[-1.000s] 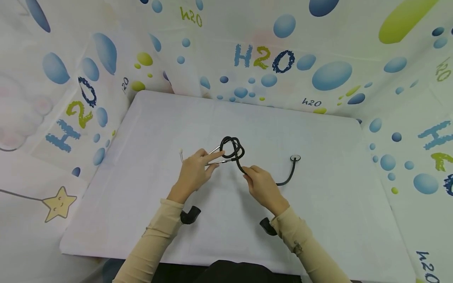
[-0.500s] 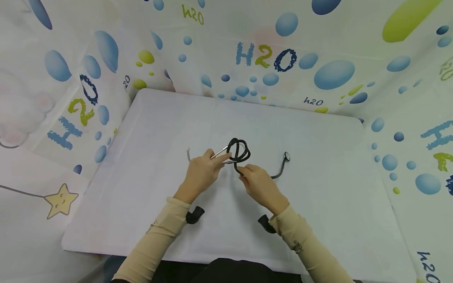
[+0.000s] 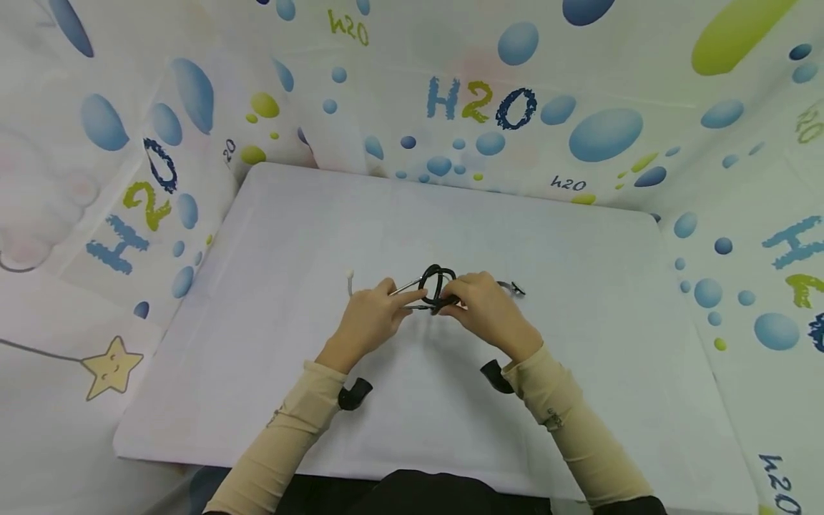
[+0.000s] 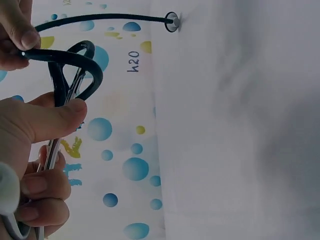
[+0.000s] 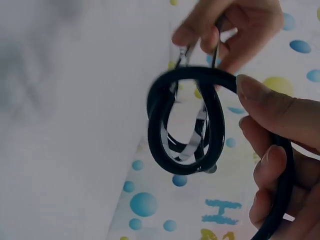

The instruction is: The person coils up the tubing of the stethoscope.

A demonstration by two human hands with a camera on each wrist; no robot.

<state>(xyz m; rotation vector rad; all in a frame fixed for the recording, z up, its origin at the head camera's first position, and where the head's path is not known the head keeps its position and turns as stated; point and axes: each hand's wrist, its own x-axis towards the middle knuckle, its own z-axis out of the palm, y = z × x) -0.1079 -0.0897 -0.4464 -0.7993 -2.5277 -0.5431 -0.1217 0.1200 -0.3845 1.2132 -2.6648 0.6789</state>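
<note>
A stethoscope (image 3: 428, 285) with black tubing and metal ear tubes is held up between both hands above the white table. My left hand (image 3: 372, 319) grips the metal ear tubes, its fingers curled round them in the left wrist view. One pale eartip (image 3: 350, 273) sticks out past that hand. My right hand (image 3: 492, 312) pinches the black tubing (image 5: 186, 75) between thumb and fingers, where it loops round the ear tubes. Beyond the right hand the tubing ends in the round chest piece (image 4: 172, 22), which hangs free.
The white table (image 3: 290, 214) spreads out under both hands. Behind it and at the sides hangs a white cloth (image 3: 386, 93) printed with blue and green drops. A black wrist mount (image 3: 355, 393) sits at the left sleeve, another (image 3: 497, 376) at the right.
My right hand has moved up and towards the left hand, bringing the tubing round the loop. The chest piece has been drawn in to the left. The left hand has shifted slightly right, still gripping.
</note>
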